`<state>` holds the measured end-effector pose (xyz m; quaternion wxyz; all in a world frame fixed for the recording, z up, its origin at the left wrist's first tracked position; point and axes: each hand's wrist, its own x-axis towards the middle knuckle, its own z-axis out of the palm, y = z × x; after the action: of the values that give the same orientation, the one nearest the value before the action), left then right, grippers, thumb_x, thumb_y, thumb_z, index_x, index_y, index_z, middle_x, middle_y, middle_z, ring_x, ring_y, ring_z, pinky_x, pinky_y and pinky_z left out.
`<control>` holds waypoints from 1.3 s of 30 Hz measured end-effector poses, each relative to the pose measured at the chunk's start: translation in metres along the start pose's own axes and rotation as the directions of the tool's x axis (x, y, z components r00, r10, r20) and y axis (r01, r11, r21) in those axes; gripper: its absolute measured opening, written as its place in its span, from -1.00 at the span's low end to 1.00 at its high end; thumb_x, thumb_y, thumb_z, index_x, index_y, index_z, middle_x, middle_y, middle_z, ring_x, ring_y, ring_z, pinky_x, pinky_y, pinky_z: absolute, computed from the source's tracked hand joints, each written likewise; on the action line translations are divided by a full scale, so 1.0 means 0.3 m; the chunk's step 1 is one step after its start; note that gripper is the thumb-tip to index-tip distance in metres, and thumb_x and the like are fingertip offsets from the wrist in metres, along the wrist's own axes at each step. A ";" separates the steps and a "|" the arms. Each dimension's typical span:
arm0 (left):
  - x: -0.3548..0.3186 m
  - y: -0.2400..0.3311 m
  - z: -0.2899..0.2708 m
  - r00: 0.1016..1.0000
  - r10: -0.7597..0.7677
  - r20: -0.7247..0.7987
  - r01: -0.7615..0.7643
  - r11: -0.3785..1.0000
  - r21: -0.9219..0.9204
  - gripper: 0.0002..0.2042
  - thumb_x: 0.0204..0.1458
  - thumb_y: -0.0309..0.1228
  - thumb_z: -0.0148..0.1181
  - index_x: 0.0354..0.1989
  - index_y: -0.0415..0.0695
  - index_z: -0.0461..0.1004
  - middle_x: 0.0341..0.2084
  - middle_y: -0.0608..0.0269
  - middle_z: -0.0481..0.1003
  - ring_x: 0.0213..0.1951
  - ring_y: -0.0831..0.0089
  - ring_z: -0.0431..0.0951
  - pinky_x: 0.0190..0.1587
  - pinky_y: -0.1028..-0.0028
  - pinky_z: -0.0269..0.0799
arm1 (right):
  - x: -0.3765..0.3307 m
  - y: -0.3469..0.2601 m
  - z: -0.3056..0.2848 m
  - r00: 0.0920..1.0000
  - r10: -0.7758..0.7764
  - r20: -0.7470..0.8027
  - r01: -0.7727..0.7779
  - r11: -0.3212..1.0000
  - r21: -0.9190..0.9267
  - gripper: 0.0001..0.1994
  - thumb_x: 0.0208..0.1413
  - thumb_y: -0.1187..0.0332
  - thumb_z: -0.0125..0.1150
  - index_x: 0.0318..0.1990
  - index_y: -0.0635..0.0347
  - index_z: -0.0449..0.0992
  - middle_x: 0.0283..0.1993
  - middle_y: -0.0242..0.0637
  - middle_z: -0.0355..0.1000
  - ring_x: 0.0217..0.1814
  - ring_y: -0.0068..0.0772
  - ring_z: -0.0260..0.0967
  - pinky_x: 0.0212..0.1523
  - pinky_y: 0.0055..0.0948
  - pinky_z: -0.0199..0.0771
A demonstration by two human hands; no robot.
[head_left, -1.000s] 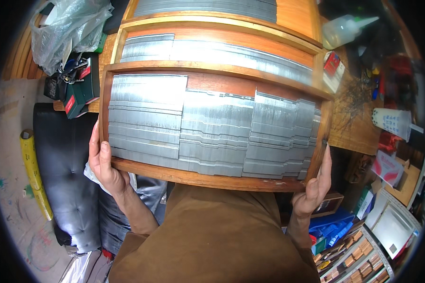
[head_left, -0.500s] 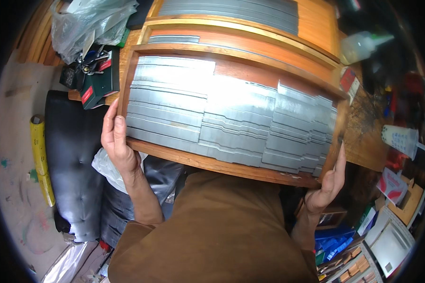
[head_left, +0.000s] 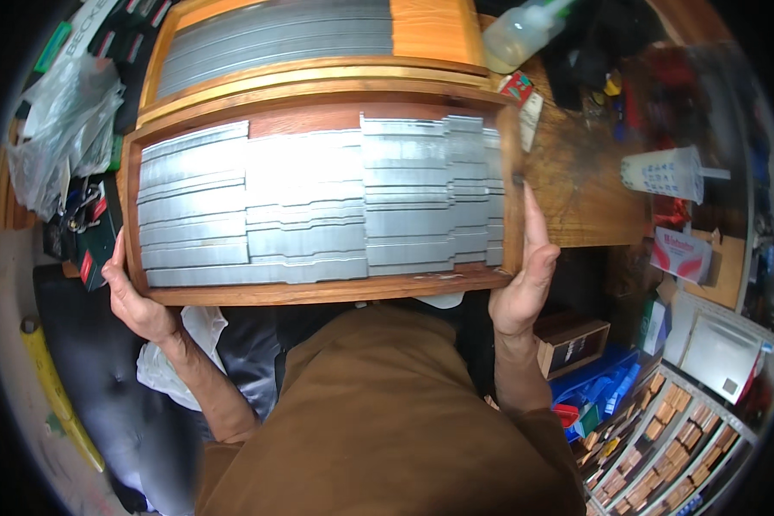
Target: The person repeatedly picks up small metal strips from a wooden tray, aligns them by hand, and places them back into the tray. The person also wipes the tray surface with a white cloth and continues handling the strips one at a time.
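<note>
One wooden table (head_left: pixel 589 211) right of the tray (head_left: pixel 318 293), black cushion (head_left: pixel 86 361) left.

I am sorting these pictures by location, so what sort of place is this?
Probably a small workshop: the hands hold a wooden tray of grey metal-looking strips, and small brown blocks fill long compartments at lower right.

Room over wooden tabletop (head_left: pixel 580 219) between tray (head_left: pixel 318 295) and cup (head_left: pixel 666 172) — squeeze bottle (head_left: pixel 516 39) bars far end.
</note>
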<state>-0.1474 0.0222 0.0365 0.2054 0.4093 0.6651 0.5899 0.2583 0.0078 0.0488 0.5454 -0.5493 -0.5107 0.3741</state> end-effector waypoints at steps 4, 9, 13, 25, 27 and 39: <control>0.026 -0.026 -0.011 1.000 -0.015 -0.025 0.017 0.997 0.075 -0.35 0.44 -0.04 -0.40 0.18 -0.43 0.43 -0.01 0.00 0.54 -0.02 0.32 0.55 0.10 0.38 0.43 | 0.032 0.007 0.011 0.999 -0.033 -0.025 0.034 0.999 0.023 -0.08 0.38 -0.27 -0.43 0.41 0.62 0.03 0.40 0.14 0.20 0.45 -0.15 0.15 0.44 -0.27 0.06; 0.014 -0.016 0.029 0.989 -0.114 -0.090 0.098 0.982 -0.163 -0.36 0.43 -0.04 -0.38 0.16 -0.44 0.43 -0.04 -0.03 0.55 -0.03 0.28 0.56 0.10 0.35 0.44 | 0.042 0.006 0.012 1.000 -0.020 0.018 0.019 0.996 0.083 -0.08 0.37 -0.30 -0.46 0.43 0.56 0.01 0.42 0.06 0.19 0.48 -0.19 0.11 0.46 -0.27 0.01; 0.029 0.013 0.031 0.980 -0.194 -0.045 0.170 0.932 -0.319 -0.33 0.41 -0.02 -0.40 0.16 -0.48 0.41 -0.01 -0.09 0.55 0.03 0.20 0.56 0.16 0.30 0.43 | 0.043 0.010 0.002 0.997 -0.045 0.063 0.043 0.999 0.032 -0.04 0.34 -0.33 -0.39 0.43 0.58 -0.01 0.43 0.07 0.17 0.48 -0.22 0.11 0.46 -0.29 0.04; 0.094 -0.014 0.006 0.979 -0.195 -0.052 0.166 0.924 -0.344 -0.38 0.42 -0.10 -0.37 0.13 -0.50 0.42 -0.01 -0.09 0.55 0.04 0.22 0.56 0.17 0.32 0.43 | 0.063 -0.043 0.057 0.995 -0.034 0.092 0.024 0.995 0.100 0.07 0.26 -0.32 -0.05 0.44 0.65 -0.19 0.38 0.21 0.16 0.45 -0.13 0.12 0.40 -0.29 0.11; 0.097 -0.012 0.025 0.980 -0.181 -0.079 0.154 0.951 -0.269 -0.39 0.42 -0.10 -0.37 0.14 -0.49 0.42 -0.02 -0.08 0.55 0.02 0.24 0.57 0.16 0.34 0.42 | 0.059 -0.045 0.050 0.996 -0.041 0.078 0.034 0.995 0.089 0.04 0.28 -0.29 -0.07 0.43 0.66 -0.19 0.38 0.22 0.15 0.46 -0.13 0.11 0.41 -0.29 0.10; -0.222 0.346 0.265 0.507 0.619 0.599 -0.725 0.682 -0.091 -0.75 -0.05 -0.49 0.31 -0.17 -0.30 0.59 -0.18 0.07 0.61 -0.14 0.19 0.56 0.08 0.15 0.42 | 0.327 -0.222 -0.080 0.916 -0.224 0.333 0.397 0.632 -0.666 -0.77 0.20 0.49 0.07 -0.07 0.40 0.57 -0.22 -0.09 0.43 -0.09 -0.11 0.43 -0.03 -0.24 0.44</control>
<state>-0.0174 0.0158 0.1039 0.1176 0.8118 0.4027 0.4061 0.2909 0.0900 0.1315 0.2818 -0.5770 -0.7599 0.1009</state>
